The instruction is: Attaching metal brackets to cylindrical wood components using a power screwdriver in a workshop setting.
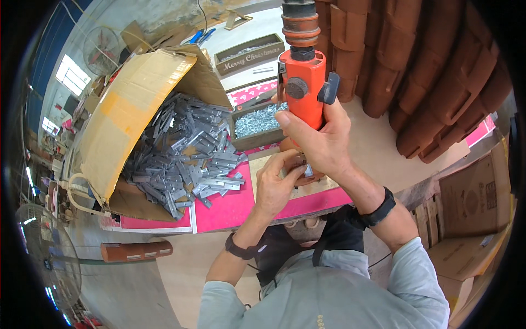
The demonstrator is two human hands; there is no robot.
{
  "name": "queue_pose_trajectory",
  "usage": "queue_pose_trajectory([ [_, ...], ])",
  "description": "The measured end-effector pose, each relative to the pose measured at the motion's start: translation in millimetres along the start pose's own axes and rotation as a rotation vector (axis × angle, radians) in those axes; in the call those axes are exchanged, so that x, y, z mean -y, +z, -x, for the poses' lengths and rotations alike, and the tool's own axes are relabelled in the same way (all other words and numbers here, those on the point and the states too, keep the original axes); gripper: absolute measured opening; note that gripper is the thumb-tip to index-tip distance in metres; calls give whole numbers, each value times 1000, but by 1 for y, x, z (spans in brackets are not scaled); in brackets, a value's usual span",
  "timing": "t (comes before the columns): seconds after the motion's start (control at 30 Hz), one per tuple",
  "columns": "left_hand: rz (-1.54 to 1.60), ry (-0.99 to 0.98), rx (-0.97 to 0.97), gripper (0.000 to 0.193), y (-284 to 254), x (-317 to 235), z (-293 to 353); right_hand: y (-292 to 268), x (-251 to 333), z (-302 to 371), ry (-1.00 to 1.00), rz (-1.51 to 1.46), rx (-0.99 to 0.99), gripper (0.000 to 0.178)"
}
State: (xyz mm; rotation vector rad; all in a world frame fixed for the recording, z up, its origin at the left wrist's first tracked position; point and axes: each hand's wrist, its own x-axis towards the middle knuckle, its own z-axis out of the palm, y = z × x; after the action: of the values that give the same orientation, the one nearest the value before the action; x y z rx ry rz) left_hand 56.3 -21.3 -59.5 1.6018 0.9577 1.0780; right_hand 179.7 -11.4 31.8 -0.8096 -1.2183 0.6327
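Note:
My right hand [327,137] is closed around the body of an orange-red power screwdriver [308,88], which stands upright with a dark ribbed upper end; its tip is hidden below the hand. Just left of it, my left hand [274,183] is closed in a pinch, thumb and forefinger at a small grey metal piece [308,170]. That piece sits against a reddish-brown part [316,177] at the table's front edge, mostly covered by my hands. Beyond my left hand, a wooden box [256,142] holds many silvery screws [258,120].
At left, a cardboard box [129,115] on its side spills grey metal strips [200,159] over the pink tabletop [222,211]. Another wooden tray [249,59] is at the back. Stacked reddish-brown curved pieces [405,60] rise at right; cartons [466,197] stand below. A similar piece [137,251] lies lower left.

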Motion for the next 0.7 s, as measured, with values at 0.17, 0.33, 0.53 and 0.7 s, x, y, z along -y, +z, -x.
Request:
queue_pose_trajectory([
  [0.17,-189,164,6,31,-3,4,-5,-4,-10,-1,-89,106,5,39],
  [0.33,-157,142,22,28,-1,-1,-5,-5,-18,1,-79,101,0,38],
  [0.53,-189,150,35,26,-1,0,-4,-8,-30,1,-155,126,14,39],
  [0.7,-221,171,35,24,-1,0,-4,-9,-36,3,-175,142,9,40],
])
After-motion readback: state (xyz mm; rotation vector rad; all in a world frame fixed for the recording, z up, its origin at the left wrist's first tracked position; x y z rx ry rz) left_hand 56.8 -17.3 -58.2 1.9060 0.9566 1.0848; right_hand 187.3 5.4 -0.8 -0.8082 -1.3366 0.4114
